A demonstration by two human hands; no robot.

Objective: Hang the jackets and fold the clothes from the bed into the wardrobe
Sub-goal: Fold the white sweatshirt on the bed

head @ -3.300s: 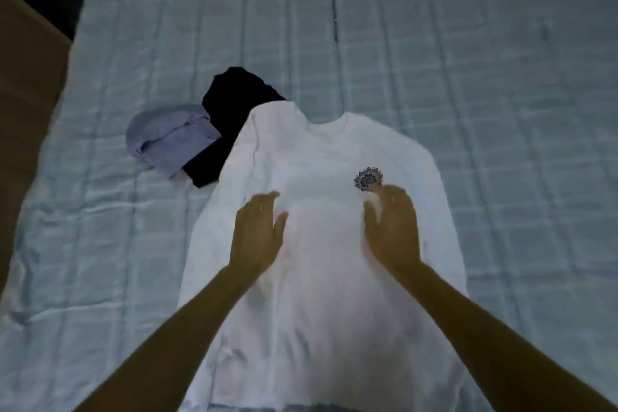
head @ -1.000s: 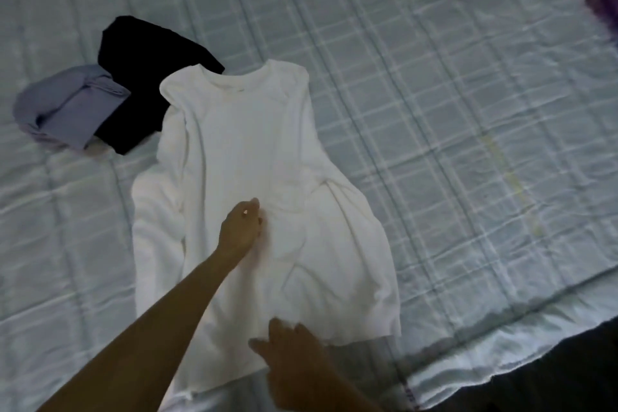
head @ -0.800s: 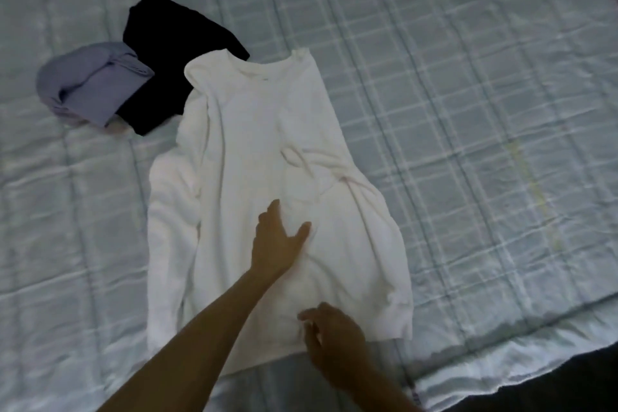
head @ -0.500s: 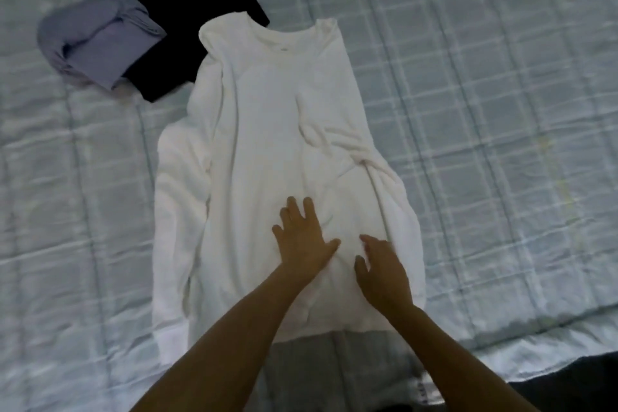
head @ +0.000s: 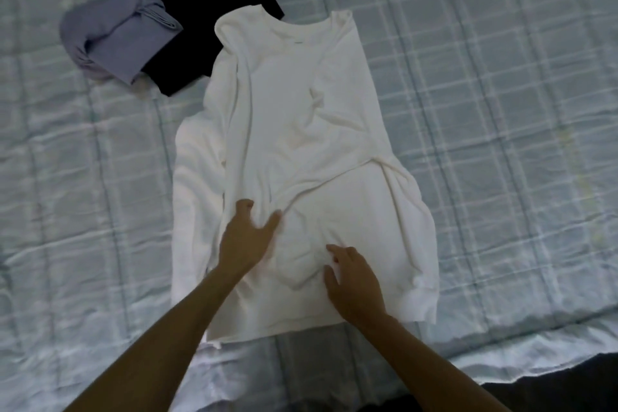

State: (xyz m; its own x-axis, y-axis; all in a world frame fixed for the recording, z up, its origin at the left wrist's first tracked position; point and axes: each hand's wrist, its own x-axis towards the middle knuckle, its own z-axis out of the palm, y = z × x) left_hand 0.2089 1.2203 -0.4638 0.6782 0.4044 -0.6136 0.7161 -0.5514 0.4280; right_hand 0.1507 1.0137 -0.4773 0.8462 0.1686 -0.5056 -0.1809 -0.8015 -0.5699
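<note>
A white long-sleeved top (head: 301,117) lies spread on the bed, collar away from me, with its right side and sleeve folded inward across the body. My left hand (head: 245,237) rests flat on its lower middle, fingers spread. Flat on the cloth just right of it and nearer the hem is my right hand (head: 354,281). Neither hand grips the fabric. The hem lies near the bed's front edge.
A folded lavender garment (head: 117,33) and a black garment (head: 200,33) lie at the top left, the black one partly under the white top's shoulder. The pale checked bedcover (head: 501,110) stretches all around. The bed's front edge (head: 535,365) runs along the lower right.
The right side of the white top got folded inward. My hands went from its chest to its lower part, and the left hand has slid leftward. The camera view shifted.
</note>
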